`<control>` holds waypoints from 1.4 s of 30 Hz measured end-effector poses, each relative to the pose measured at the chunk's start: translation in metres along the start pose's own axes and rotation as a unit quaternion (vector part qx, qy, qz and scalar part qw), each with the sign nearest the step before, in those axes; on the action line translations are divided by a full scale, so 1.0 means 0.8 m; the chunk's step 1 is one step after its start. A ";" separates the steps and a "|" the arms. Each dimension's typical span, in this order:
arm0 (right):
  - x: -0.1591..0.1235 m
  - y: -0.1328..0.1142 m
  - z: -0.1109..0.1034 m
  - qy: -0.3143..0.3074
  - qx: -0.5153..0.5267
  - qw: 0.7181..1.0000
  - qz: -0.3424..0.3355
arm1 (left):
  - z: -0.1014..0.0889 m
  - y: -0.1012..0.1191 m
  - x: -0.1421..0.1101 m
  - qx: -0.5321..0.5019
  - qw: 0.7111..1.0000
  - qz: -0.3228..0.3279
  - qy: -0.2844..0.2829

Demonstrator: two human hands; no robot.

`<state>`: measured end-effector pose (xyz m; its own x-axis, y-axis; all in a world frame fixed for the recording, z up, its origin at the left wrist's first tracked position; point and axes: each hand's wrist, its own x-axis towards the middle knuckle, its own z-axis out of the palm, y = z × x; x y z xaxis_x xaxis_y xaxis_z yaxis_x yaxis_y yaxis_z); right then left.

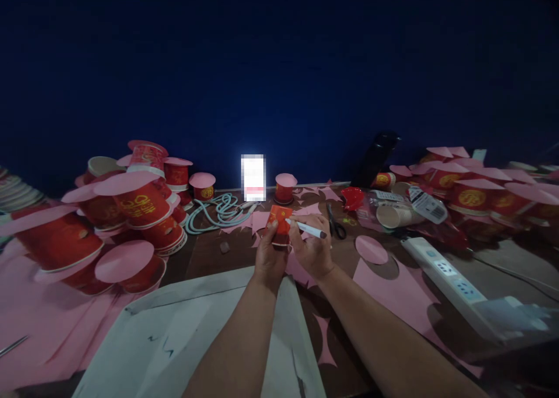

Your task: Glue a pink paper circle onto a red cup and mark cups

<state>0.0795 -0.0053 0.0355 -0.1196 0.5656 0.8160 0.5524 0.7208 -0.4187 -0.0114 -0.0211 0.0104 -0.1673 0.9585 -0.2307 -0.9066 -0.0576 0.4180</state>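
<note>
My left hand (268,258) grips a red paper cup (279,216) near the middle of the table, its thumb lying along the cup's side. My right hand (312,246) pinches a white marker pen (309,229), whose tip end touches or nearly touches the cup's red side. The pen's dark end points right. Just right of that hand lie black-handled scissors (336,223). Behind the cup stands another red paper cup (285,195) topped with a pink paper disc (286,180). A loose pink paper disc (371,250) rests to the right.
Stacked red cups with pink discs (140,203) crowd the left, and more cups (474,197) fill the right. A lit phone screen (253,178) stands at the back by a coiled pale cable (213,214). A power strip (449,275) lies right; a white board (174,322) lies in front.
</note>
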 end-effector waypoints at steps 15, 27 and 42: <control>0.003 -0.009 -0.005 0.045 0.042 0.998 0.003 | -0.002 -0.008 0.002 -0.012 0.998 0.052 -0.027; -0.002 -0.014 -0.001 0.000 0.035 0.999 -0.011 | 0.003 -0.006 -0.004 -0.015 0.999 0.032 -0.007; -0.004 -0.012 0.003 -0.002 0.021 1.000 -0.019 | 0.003 -0.005 -0.005 -0.008 0.999 0.018 0.032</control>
<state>0.0730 -0.0130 0.0362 -0.1437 0.5396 0.8295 0.5128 0.7575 -0.4039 -0.0065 -0.0240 0.0119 -0.2228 0.9363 -0.2716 -0.9059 -0.0960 0.4124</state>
